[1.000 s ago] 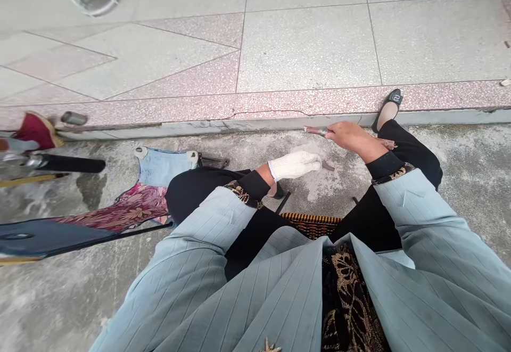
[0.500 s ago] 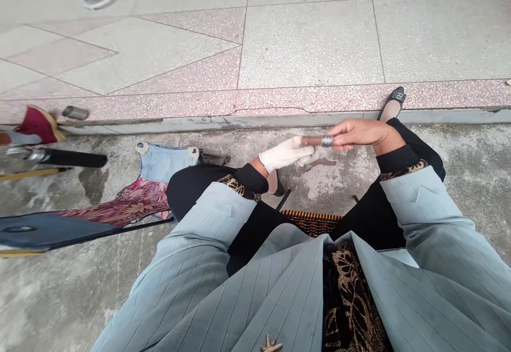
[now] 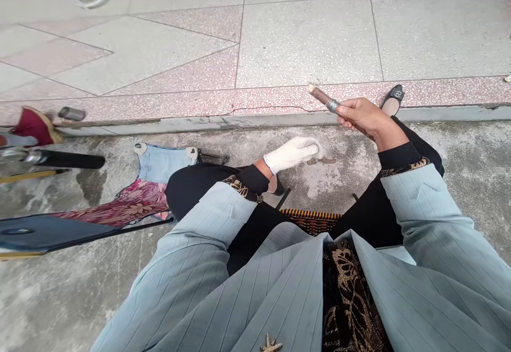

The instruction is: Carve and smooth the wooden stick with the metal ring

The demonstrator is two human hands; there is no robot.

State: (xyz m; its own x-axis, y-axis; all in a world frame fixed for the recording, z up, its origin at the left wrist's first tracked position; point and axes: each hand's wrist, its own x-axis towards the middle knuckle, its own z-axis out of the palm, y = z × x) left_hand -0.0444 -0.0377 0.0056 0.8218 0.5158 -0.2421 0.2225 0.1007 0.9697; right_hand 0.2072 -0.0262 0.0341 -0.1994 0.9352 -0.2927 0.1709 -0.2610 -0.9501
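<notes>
In the head view my right hand (image 3: 361,117) is wrapped round a brown stick (image 3: 318,95) with a pale cut end. Silvery wire (image 3: 332,106) is coiled round the stick just beyond my fingers. The stick tilts up to the left over the edge of the step. My left hand (image 3: 295,153), in a white knitted glove, has its fingers curled together lower down and to the left. What lies inside those fingers, if anything, is hidden. Right beside the gloved fingertips shows a short brown piece of wood (image 3: 328,161); I cannot tell whether they touch it.
A low tiled step (image 3: 191,108) runs across in front. A woven seat (image 3: 313,221) is between my legs. To the left are a cloth folding chair (image 3: 167,163), a black tube (image 3: 74,160), a small metal can (image 3: 72,113) and another person's red shoe (image 3: 34,127).
My right hand drew the wire-wound stick in to my gloved left hand, then lifted it away up and right, tilting it. The left hand has stayed low, fingers curled.
</notes>
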